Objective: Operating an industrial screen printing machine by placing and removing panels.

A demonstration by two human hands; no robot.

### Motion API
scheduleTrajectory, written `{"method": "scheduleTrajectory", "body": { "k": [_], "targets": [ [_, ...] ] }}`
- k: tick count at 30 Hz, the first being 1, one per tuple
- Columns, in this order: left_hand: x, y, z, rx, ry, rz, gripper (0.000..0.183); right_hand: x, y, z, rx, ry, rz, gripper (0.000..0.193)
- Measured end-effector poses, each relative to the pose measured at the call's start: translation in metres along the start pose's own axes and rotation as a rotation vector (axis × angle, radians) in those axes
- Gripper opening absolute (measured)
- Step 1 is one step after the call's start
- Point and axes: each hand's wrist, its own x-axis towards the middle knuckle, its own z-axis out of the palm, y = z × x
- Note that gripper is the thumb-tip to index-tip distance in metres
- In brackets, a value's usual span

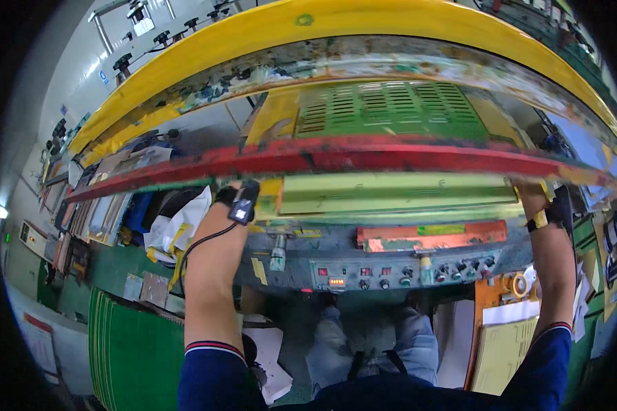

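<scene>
A pale green flat panel (397, 194) with thin dark line marks lies on the machine bed in front of me. My left hand (236, 184) reaches in at its left end, and a red frame bar (363, 156) covers most of it. Near the panel's right end is my right hand (530, 190), also largely hidden by that bar. The fingers of both hands are out of clear sight, so any grip cannot be made out. Behind the bar shows a green slotted pattern (391, 109), slightly blurred. Small box-like devices are strapped to both wrists.
A broad yellow beam (363, 20) arches across the far side. Below the bed are a control panel (404, 272) with knobs and an orange-red tray (432, 237). Green boards (134, 349) stand at lower left. Tape rolls (517, 284) and yellowish sheets (504, 353) sit at lower right.
</scene>
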Motion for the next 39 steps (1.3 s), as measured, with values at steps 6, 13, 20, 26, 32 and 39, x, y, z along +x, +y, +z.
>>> {"method": "scheduleTrajectory", "body": {
  "k": [6, 13, 20, 26, 32, 39],
  "targets": [
    [0.039, -0.004, 0.059, 0.372, -0.079, 0.117, 0.071, 0.032, 0.018, -0.013, 0.228, -0.068, 0.523, 0.040],
    [0.021, -0.017, 0.019, 0.583, -0.043, 0.091, 0.072, 0.038, -0.027, 0.070, 0.445, -0.079, 0.452, 0.037],
    [0.035, -0.027, 0.023, 0.542, -0.033, 0.069, 0.074, 0.038, -0.022, 0.070, 0.420, -0.103, 0.458, 0.033],
    [0.034, -0.016, 0.033, 0.602, -0.036, 0.071, 0.076, 0.039, -0.005, 0.067, 0.384, -0.108, 0.518, 0.033],
    [0.032, -0.021, 0.029, 0.644, -0.035, 0.111, 0.078, 0.036, -0.010, 0.066, 0.283, -0.091, 0.537, 0.037],
    [0.016, -0.009, 0.051, 0.875, 0.053, 0.114, 0.073, 0.028, -0.007, 0.054, 0.257, 0.002, 0.427, 0.035]
  ]
}}
